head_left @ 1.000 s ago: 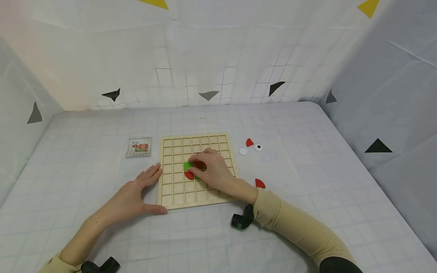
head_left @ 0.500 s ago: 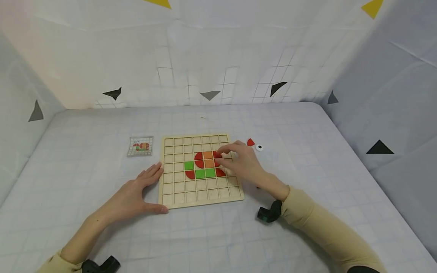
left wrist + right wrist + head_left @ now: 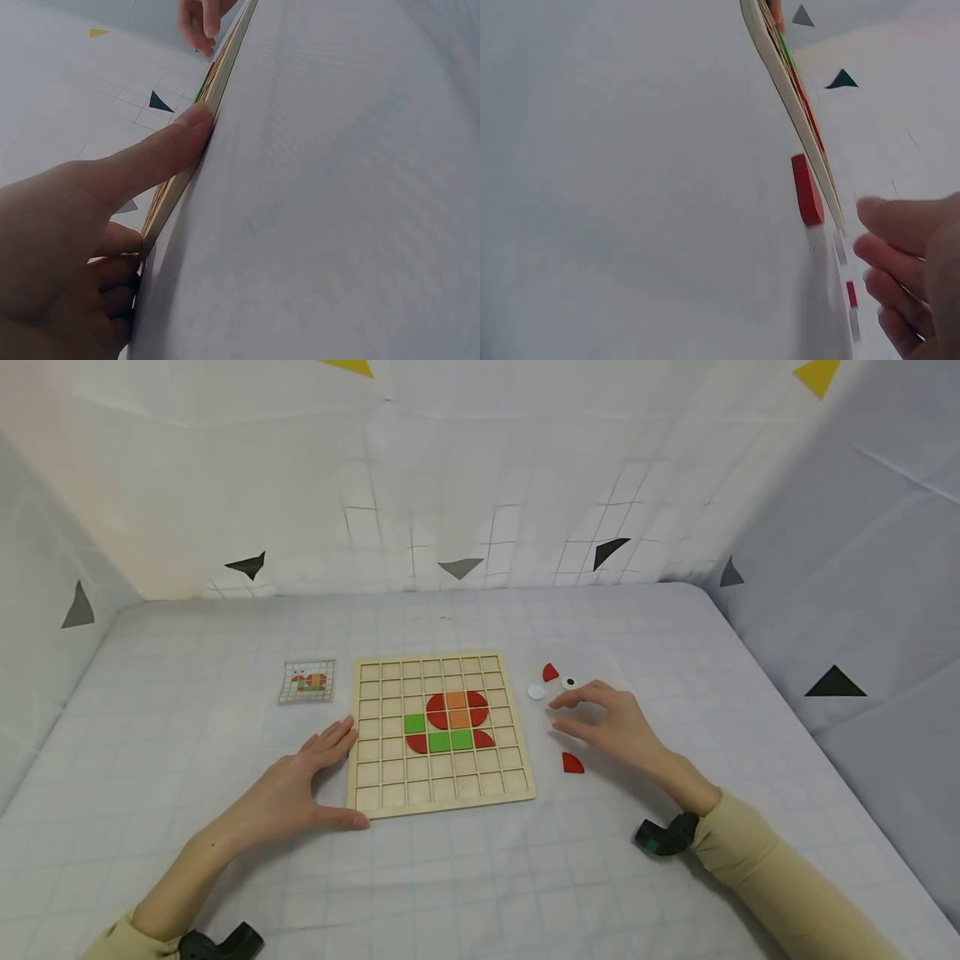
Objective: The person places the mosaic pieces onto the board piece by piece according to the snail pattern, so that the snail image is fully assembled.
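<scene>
One gridded board lies mid-counter, carrying six red pieces, three green squares and two orange squares. Off its right edge are two loose red quarters, one plain white disc and one black-dotted disc. One picture card sits beyond its left edge. The left hand, spread wide, touches the board's left edge and near-left corner; the right hand, thumb and fingers parted around a gap, hovers near the discs.
</scene>
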The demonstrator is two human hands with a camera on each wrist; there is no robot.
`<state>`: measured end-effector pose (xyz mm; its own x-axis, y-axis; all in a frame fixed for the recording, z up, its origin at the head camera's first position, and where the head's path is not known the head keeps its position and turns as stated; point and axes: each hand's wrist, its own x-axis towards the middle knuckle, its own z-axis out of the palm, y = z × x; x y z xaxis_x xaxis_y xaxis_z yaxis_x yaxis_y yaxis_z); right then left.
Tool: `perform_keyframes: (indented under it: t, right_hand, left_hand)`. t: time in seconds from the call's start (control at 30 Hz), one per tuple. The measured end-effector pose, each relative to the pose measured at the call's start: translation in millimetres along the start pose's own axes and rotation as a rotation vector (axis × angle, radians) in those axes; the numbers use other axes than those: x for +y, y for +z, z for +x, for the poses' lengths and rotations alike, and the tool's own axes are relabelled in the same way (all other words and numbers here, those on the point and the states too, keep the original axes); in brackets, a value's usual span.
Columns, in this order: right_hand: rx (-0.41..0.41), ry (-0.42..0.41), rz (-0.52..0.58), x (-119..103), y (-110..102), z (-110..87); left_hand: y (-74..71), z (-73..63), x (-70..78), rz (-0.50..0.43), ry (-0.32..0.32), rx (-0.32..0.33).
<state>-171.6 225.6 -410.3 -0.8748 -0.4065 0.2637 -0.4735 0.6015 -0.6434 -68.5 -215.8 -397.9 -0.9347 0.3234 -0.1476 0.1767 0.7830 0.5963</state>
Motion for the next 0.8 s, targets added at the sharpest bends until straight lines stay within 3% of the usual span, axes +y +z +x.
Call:
perform_keyframes:
  t: [0.3,0.4,0.8]
  right_hand:
    - [-0.159,-0.114,0.194,25.8,-10.2,-23.2]
    - [-0.182,-0.160,0.205,27.6,-10.4,-23.8]
    - [-0.089,-0.211,0.159,32.7,-7.3,-26.4]
  left_hand:
    - [-1.4,-1.2,2.5,0.005,-0.007,-0.002]
    - [-1.4,-0.9,2.2,0.003,-0.007,-0.003]
    - [-1.1,-0.3,1.8,0.006,-0.012,-0.006]
